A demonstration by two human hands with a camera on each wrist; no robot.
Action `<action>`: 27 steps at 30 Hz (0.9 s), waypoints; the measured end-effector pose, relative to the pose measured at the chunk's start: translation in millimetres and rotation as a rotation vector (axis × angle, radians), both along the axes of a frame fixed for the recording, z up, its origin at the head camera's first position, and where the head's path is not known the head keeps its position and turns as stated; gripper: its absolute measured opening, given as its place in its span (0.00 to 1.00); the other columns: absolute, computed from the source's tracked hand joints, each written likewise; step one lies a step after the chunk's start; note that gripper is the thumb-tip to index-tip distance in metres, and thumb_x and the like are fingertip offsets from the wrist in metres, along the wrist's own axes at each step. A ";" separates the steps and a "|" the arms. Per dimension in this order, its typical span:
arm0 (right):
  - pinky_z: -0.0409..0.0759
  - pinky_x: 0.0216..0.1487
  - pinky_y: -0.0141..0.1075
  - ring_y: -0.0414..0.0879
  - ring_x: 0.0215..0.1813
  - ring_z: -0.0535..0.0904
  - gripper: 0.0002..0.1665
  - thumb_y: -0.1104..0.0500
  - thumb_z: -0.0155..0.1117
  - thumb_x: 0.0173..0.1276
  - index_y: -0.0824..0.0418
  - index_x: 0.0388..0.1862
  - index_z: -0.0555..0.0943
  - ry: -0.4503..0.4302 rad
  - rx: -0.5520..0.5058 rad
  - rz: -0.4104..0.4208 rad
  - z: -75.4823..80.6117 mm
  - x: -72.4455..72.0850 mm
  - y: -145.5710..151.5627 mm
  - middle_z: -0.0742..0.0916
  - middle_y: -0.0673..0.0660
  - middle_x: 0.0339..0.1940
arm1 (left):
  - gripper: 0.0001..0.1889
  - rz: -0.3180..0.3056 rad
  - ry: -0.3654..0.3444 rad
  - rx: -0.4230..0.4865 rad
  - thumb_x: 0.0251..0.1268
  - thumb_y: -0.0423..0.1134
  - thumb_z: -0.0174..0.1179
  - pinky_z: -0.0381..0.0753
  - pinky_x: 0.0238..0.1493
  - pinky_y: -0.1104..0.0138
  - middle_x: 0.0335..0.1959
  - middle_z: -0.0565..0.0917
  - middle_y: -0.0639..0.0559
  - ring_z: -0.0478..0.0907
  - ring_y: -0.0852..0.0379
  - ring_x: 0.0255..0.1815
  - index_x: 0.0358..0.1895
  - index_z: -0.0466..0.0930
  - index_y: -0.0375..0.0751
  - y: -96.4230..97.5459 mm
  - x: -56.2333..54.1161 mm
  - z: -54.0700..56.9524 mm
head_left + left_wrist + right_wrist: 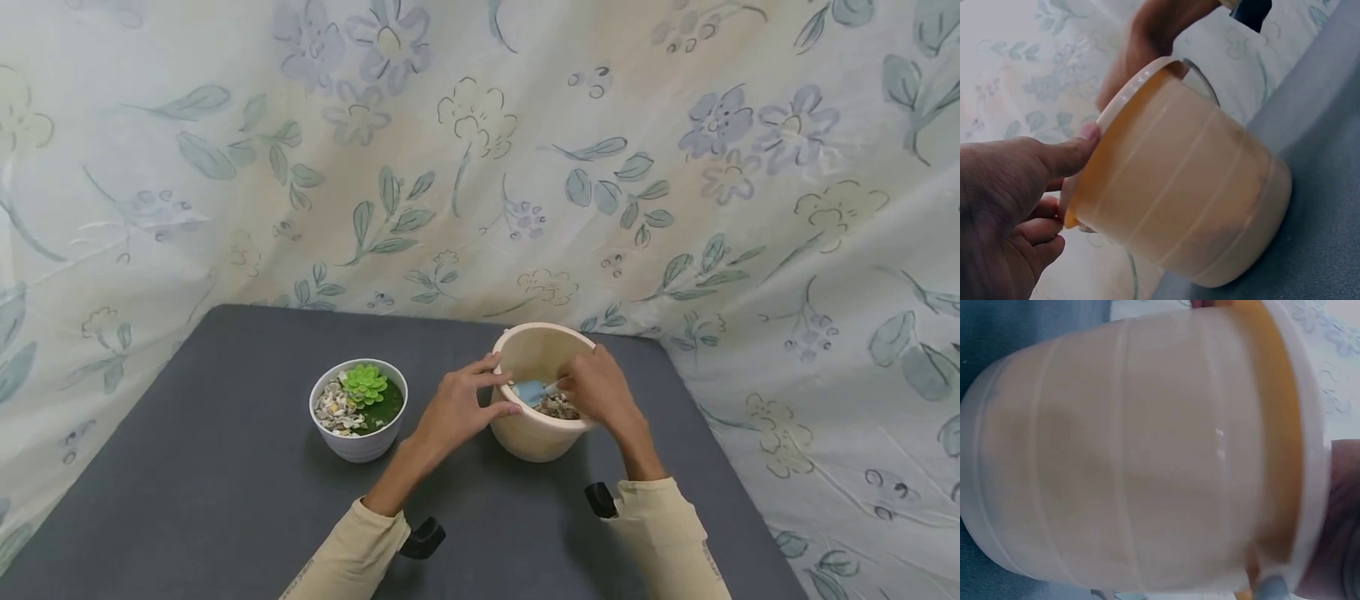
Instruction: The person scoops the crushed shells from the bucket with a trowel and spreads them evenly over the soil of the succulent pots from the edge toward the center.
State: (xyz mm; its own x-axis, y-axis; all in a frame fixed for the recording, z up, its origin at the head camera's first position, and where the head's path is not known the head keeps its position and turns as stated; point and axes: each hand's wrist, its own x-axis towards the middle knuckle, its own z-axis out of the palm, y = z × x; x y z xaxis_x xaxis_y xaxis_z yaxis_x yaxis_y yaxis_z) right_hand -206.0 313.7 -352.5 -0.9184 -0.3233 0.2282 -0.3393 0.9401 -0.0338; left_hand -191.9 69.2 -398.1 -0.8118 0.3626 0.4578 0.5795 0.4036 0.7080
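Note:
A cream plastic bucket [531, 442] with a wide rim stands upright on the dark table. My left hand [457, 404] grips its rim at the left; in the left wrist view the thumb [1075, 153] presses the rim while the other fingers bend below. Inside the bucket lies a layer of small pebbles [558, 408]. My right hand [596, 387] reaches over the right rim and grips the pale handle of a small trowel with a light-blue blade [531, 392], which rests at the pebbles. In the right wrist view the bucket wall [1122, 450] hides the trowel.
To the left stands a white pot [360, 450] with a green artificial succulent [365, 383], pale pebbles and green moss. A floral curtain [480, 167] hangs behind the dark grey table [225, 467] and along its sides.

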 end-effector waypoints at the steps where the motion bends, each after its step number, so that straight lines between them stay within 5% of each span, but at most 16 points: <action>1: 0.75 0.50 0.55 0.54 0.35 0.81 0.02 0.64 0.76 0.64 0.59 0.33 0.93 -0.017 -0.039 -0.014 1.6 2.7 1.8 0.94 0.55 0.34 | 0.28 0.000 0.000 0.000 0.56 0.48 0.79 0.80 0.70 0.49 0.73 0.78 0.40 0.74 0.45 0.76 0.60 0.88 0.42 0.5 -0.1 -0.4; 9: 0.61 0.37 0.39 0.50 0.33 0.65 0.08 0.64 0.71 0.69 0.59 0.43 0.94 -0.039 -0.182 -0.124 13.4 21.8 8.9 0.94 0.60 0.41 | 0.29 0.022 -0.013 0.041 0.53 0.46 0.80 0.80 0.70 0.50 0.73 0.77 0.41 0.74 0.45 0.76 0.60 0.88 0.42 0.8 0.3 -3.3; 27: 0.57 0.39 0.40 0.52 0.33 0.63 0.10 0.65 0.70 0.70 0.67 0.47 0.92 0.125 -0.312 -0.195 23.4 49.6 35.7 0.91 0.67 0.37 | 0.30 0.020 0.019 0.041 0.54 0.49 0.79 0.81 0.69 0.50 0.74 0.77 0.44 0.75 0.47 0.75 0.62 0.87 0.46 -0.5 0.2 -7.0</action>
